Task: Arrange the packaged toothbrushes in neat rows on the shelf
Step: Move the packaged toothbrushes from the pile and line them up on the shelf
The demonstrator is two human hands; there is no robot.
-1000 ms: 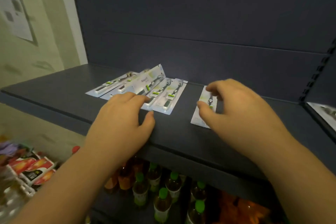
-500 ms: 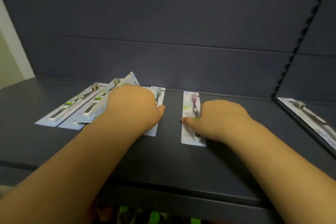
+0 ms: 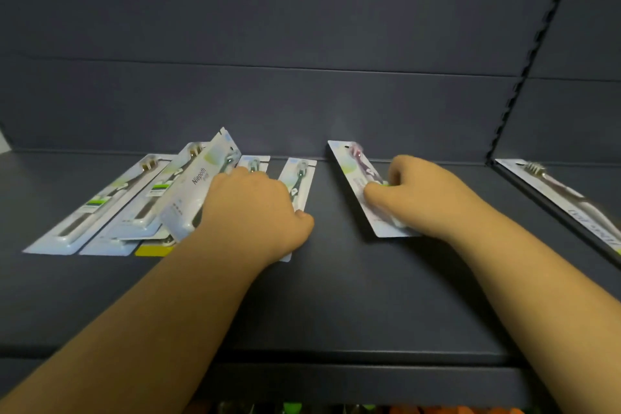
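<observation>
Your right hand [image 3: 426, 193] pinches the lone purple toothbrush pack [image 3: 361, 185] on the shelf [image 3: 336, 296], its long axis slanting back-left, well right of the row. Your left hand [image 3: 255, 212] lies on the row's packs [image 3: 297, 181]; its fingers are hidden.

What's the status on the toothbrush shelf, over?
Left hand presses the left packs, one pack tilted up. Right hand grips the purple toothbrush pack, skewed. Nothing blocking.
</observation>
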